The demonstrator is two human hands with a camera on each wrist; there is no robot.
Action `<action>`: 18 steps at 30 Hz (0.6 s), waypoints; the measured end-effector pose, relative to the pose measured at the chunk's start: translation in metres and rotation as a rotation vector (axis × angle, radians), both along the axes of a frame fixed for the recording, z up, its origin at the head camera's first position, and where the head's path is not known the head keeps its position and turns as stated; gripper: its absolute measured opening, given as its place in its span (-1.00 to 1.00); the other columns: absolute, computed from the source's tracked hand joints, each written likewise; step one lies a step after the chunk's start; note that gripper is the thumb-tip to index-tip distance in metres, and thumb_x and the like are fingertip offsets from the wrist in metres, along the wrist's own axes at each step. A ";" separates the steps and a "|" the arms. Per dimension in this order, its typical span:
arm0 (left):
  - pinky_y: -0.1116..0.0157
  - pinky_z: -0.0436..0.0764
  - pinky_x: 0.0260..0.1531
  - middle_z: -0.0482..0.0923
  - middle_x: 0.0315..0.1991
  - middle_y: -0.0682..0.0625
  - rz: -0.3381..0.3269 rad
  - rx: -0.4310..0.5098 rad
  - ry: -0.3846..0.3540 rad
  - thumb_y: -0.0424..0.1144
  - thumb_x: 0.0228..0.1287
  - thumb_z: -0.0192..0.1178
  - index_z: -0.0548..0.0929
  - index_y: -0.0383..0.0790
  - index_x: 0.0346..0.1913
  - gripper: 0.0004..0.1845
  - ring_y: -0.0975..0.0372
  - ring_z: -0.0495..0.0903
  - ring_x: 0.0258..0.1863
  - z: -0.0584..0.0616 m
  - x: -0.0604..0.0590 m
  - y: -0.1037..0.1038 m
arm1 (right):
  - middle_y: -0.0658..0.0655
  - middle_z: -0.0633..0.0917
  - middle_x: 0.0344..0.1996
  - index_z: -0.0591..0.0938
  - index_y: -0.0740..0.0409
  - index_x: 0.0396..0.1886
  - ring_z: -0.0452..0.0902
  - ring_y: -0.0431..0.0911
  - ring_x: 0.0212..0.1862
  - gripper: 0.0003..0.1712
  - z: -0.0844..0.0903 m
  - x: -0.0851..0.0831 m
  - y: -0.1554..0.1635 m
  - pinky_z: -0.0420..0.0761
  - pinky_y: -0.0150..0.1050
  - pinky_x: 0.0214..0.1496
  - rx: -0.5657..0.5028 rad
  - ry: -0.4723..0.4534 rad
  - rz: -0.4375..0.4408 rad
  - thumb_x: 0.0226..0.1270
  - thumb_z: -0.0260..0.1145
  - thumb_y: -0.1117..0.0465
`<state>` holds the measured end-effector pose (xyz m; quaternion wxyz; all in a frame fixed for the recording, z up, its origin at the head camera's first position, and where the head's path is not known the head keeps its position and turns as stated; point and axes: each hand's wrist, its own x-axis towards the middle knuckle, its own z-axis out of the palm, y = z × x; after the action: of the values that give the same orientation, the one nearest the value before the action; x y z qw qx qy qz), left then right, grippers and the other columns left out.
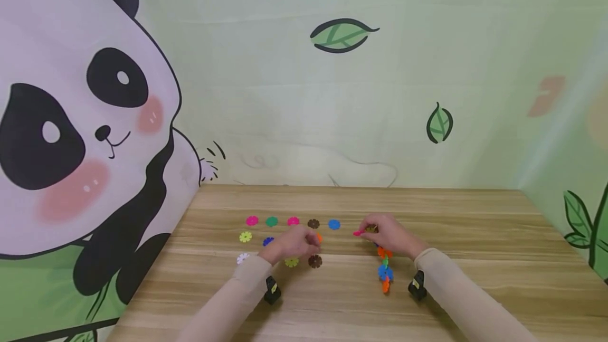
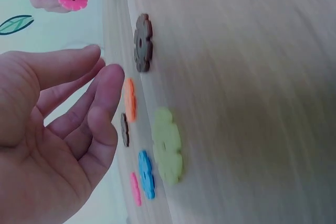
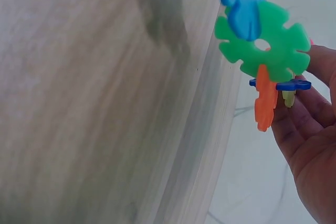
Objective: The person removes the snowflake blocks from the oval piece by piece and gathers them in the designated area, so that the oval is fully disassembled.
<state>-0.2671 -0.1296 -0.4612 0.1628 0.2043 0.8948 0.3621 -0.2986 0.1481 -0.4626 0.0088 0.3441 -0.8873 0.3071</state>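
My right hand (image 1: 387, 231) grips the far end of a chain of interlocked snowflake discs, with a pink disc (image 2: 73, 2) at its fingertips. The chain hangs back toward me, with a green disc (image 3: 286, 30), an orange disc (image 3: 265, 100), a dark blue disc (image 3: 295, 85) and a light blue disc (image 1: 386, 272) in it. Fingers loosely bent and holding nothing, my left hand (image 1: 293, 243) hovers over the loose discs. Nearest to it are an orange disc (image 2: 130, 100), a brown disc (image 2: 143, 43) and a yellow-green disc (image 2: 168, 145). It partly covers the middle row.
Loose discs lie flat in rows on the wooden table (image 1: 456, 226): a blue disc (image 1: 334, 224), a green disc (image 1: 272, 221), a yellow disc (image 1: 245, 237) and a white disc (image 1: 243, 258) among them. A panda-printed backdrop (image 1: 266, 94) rises behind the table's far edge.
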 end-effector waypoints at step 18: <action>0.33 0.57 -0.35 0.63 -0.27 0.00 0.145 0.166 0.089 -0.35 0.19 0.27 0.64 -0.32 -0.16 -0.82 0.21 0.59 -0.28 -0.009 -0.011 0.055 | -0.13 0.64 -0.39 0.63 0.00 -0.40 0.50 -0.23 -0.32 -0.90 0.002 0.000 -0.003 0.57 -0.21 -0.22 -0.011 -0.033 -0.014 0.18 0.39 0.28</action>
<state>-0.2784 -0.0748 -0.4706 0.0788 0.1678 0.8804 0.4364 -0.2982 0.1450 -0.4606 -0.0019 0.3327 -0.8879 0.3176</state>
